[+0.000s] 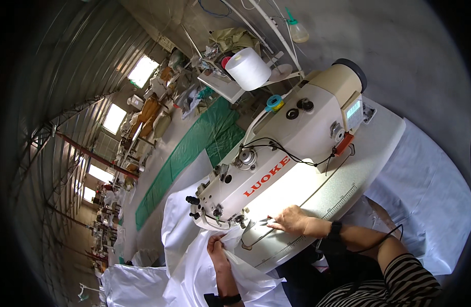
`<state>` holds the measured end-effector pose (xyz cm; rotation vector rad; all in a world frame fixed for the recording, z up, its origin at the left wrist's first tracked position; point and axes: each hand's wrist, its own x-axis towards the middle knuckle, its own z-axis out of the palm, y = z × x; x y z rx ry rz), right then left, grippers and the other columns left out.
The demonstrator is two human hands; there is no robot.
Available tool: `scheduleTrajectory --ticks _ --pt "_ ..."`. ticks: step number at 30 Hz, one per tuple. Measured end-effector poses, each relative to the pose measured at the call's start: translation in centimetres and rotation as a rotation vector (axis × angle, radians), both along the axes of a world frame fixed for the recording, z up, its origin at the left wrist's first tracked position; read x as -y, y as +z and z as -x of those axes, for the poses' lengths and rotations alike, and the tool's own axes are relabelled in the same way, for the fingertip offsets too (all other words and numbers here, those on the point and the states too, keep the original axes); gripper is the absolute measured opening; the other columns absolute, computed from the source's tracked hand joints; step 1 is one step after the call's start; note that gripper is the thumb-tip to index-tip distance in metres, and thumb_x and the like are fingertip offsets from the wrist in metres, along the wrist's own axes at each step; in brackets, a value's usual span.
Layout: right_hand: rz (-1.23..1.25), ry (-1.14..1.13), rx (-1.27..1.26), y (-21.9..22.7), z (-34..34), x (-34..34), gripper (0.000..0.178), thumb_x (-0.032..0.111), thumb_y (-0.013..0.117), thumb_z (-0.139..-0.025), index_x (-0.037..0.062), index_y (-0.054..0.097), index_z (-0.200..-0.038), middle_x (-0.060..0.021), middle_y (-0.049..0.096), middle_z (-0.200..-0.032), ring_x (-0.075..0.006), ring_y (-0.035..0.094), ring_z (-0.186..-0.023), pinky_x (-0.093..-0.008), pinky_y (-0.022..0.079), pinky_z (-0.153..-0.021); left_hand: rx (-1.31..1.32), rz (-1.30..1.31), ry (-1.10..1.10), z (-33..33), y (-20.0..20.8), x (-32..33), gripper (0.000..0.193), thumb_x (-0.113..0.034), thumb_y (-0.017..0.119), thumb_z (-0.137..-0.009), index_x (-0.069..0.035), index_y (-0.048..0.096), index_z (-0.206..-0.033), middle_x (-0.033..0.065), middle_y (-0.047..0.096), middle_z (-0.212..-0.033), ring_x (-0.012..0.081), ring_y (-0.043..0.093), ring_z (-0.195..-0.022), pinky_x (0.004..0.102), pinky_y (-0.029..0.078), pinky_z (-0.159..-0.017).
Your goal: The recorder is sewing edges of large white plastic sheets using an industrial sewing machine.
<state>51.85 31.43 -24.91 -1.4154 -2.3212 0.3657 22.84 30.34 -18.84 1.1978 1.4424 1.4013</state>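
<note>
Head view: left hand (pixel 217 249) pinching cloth (pixel 192 273); right hand (pixel 292 220) at bed (pixel 327 197), grip unclear. Seemingly aligning; next needs flat cloth.

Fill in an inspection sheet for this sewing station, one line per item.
Surface: pale speckled tabletop with a ruler scale printed along its near edge.
Job's things: cream and white metal sewing machine; thin white sheet fabric bunched at its needle end and draping off the tabletop.
Clutter: small round blue-and-yellow item on top of the machine; white thread cone behind it.
Hands: left hand pinches the fabric near the needle end; right hand is low over the tabletop, and whether it grips anything is unclear.
Cables: thin black cable looped across the machine's front.
Surroundings: long green sheet on the floor, bright windows, ribbed metal roofing.
</note>
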Motion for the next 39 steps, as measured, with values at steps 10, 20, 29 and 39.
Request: scheduleTrajectory --ticks 10,20,29,39 --pt "-0.478 -0.043 -0.107 6.4 -4.9 2.5 0.031 0.036 0.071 -0.088 0.0168 0.069 -0.112 -0.0048 0.068 -0.107 -0.0195 0.064 -0.098 -0.0384 0.048 -0.086 -0.865 -0.064 -0.116 -2.3 0.2 4.5 0.013 -0.006 0.053 -0.087 -0.003 0.066 -0.089 0.0123 0.07 -0.082 0.0289 0.067 -0.072 0.0365 0.053 -0.068" --pt "-0.684 -1.013 -0.073 16.3 -33.7 -11.3 0.041 0.033 0.049 -0.103 0.0016 0.063 -0.124 -0.0164 0.065 -0.125 -0.0384 0.06 -0.116 -0.0477 0.046 -0.098 -1.185 -0.263 -0.3 -5.2 -1.1 6.7 0.014 -0.017 0.072 -0.085 -0.008 0.074 -0.095 0.0103 0.073 -0.087 0.0317 0.069 -0.077 0.0402 0.055 -0.069" --pt "-0.633 -0.651 -0.865 10.2 -38.8 -9.8 0.034 0.026 0.056 -0.104 -0.0023 0.064 -0.121 -0.0096 0.071 -0.1 -0.0179 0.065 -0.091 -0.031 0.05 -0.085 -1.174 -0.303 -0.345 -5.3 -2.3 10.5 0.015 -0.019 0.072 -0.086 -0.021 0.075 -0.1 0.004 0.074 -0.083 0.0267 0.07 -0.068 0.0395 0.055 -0.056" --pt "-0.481 -0.534 -1.083 6.9 -41.0 -8.3 0.033 0.023 0.058 -0.104 -0.0044 0.06 -0.123 -0.0018 0.066 -0.107 -0.0089 0.059 -0.099 -0.0246 0.045 -0.092 -1.166 -0.303 -0.331 -4.5 -3.0 13.7 0.012 -0.019 0.071 -0.087 -0.023 0.077 -0.097 0.0023 0.074 -0.082 0.0262 0.07 -0.068 0.0401 0.055 -0.056"
